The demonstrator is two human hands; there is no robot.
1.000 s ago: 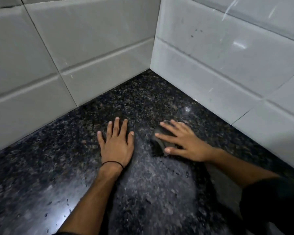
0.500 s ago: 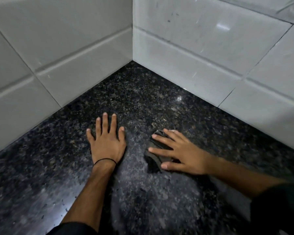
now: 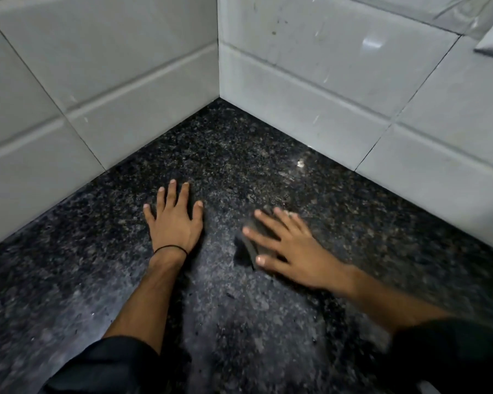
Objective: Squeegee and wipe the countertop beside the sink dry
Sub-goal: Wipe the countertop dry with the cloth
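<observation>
Pinning the dark rectangular pad under your flat right hand, ungripped, risks it skidding toward your flat, empty left hand.

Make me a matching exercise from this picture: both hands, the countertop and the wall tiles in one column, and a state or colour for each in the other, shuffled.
1 left hand
2 right hand
3 countertop
4 wall tiles

A speckled black
B presses a dark pad
C pale and glossy
D flat on bare stone, black band at the wrist

Pairs: 1-D, 2-B, 3-A, 4-C
</observation>
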